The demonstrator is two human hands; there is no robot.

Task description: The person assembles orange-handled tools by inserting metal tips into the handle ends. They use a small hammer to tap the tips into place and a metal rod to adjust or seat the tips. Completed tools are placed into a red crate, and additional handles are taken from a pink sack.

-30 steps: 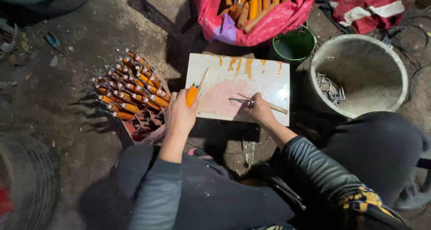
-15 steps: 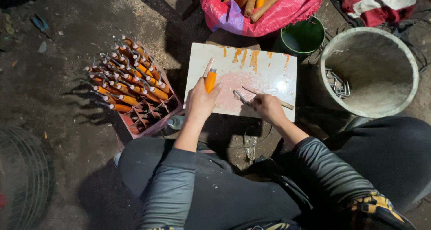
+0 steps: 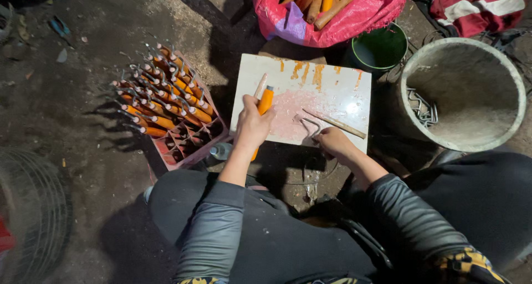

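From the head camera I look down on a white square board smeared with orange and pink paint [image 3: 338,95], lying flat on a low stand in front of my knees. My left hand [image 3: 252,126] is clenched around an orange-handled tool [image 3: 264,104], gripping it upright at the board's left edge, with a thin pale wooden stick [image 3: 260,86] lying just beside it on the board. My right hand [image 3: 332,141] rests at the board's near edge, fingers pinched on a bent grey metal wire hook [image 3: 309,126] that lies on the pink patch. A plain wooden handle [image 3: 335,124] lies on the board just beyond that hand, touching or nearly touching the wire; I cannot tell which.

To the left of the board, on the dirt floor, stands a red plastic compartment crate [image 3: 194,142], its far cells packed with finished orange handles with wire hooks [image 3: 160,95], its near cells bare. Beyond the board sits a pink woven sack holding orange and brown wooden handles [image 3: 332,9], with a small green bucket [image 3: 379,50] beside it. On the right stands a large pale round bucket [image 3: 465,93] with a few metal wire pieces [image 3: 424,108] against its inner wall.
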